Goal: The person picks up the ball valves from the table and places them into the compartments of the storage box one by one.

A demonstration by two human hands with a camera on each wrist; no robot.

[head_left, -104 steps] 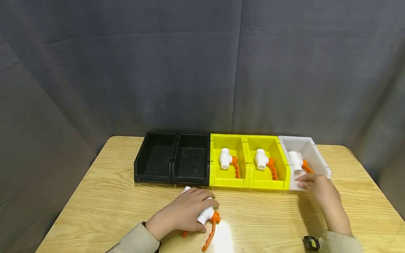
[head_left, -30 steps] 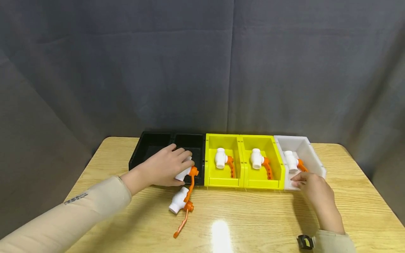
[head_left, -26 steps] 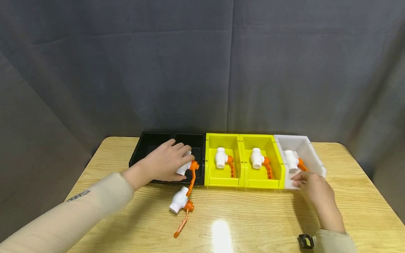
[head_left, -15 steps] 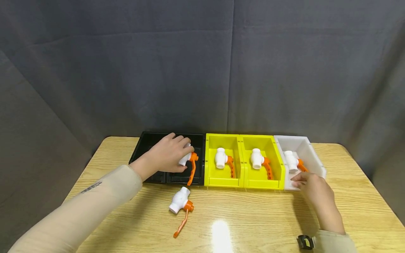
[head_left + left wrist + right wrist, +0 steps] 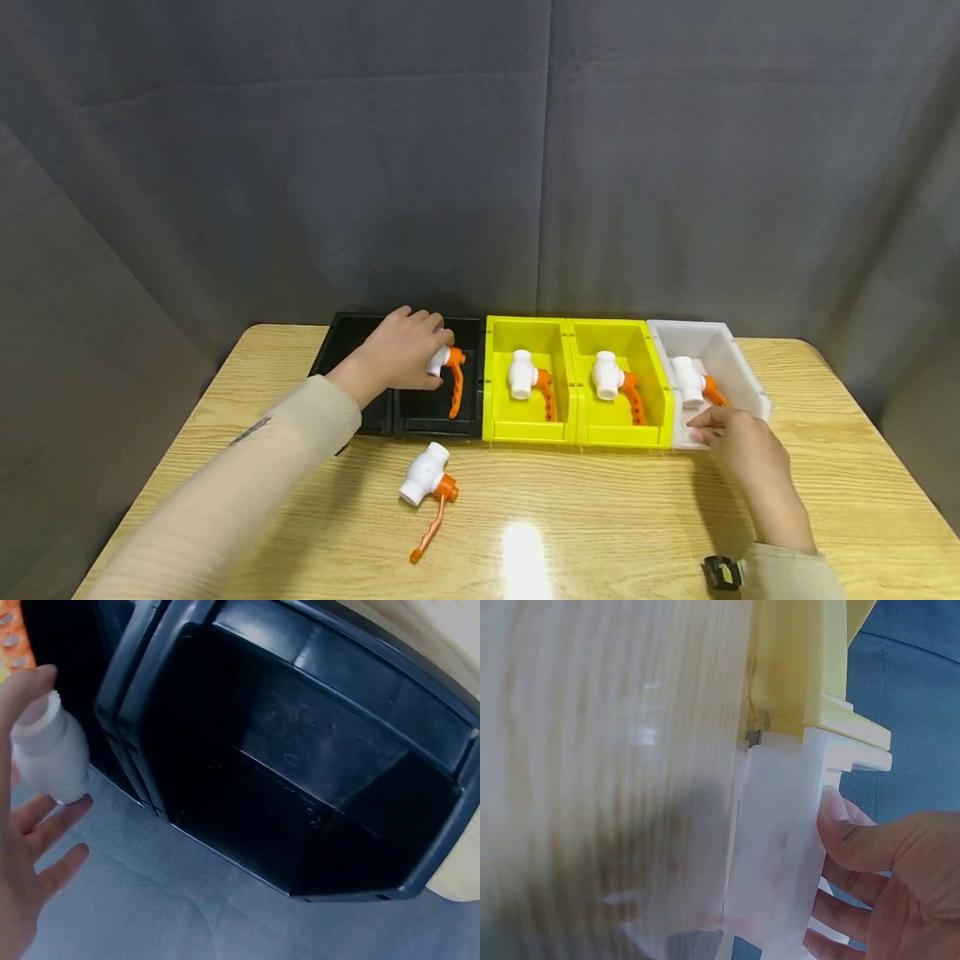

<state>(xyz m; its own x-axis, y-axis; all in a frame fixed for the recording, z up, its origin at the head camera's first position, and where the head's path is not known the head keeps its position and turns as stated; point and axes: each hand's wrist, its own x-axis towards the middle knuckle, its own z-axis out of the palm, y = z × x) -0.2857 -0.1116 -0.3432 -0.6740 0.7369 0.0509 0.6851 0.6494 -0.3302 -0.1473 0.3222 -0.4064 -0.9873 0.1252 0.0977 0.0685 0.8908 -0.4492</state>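
My left hand (image 5: 401, 348) grips a white ball valve (image 5: 437, 362) with an orange lever, inside or just above the right-hand black bin (image 5: 438, 427). In the left wrist view, thumb and fingers stand around the valve's white body (image 5: 56, 757). A second ball valve (image 5: 424, 473) lies on the table in front of that bin, its lever toward me. At the far right my right hand (image 5: 753, 454) holds the front wall of the white bin (image 5: 738, 367). The right wrist view has the thumb (image 5: 836, 814) on its rim, other fingers behind. Another valve (image 5: 686, 382) lies within.
Two yellow bins (image 5: 528, 431) stand between the black and white ones, each with one ball valve (image 5: 522, 375) inside. The left black bin (image 5: 341, 358) is partly covered by my left arm. A grey curtain (image 5: 480, 167) hangs behind the wooden table (image 5: 600, 517).
My left hand has lifted one of the two valves off the table and carried it forward into or over the right-hand black bin. My right hand has stayed at the white bin.
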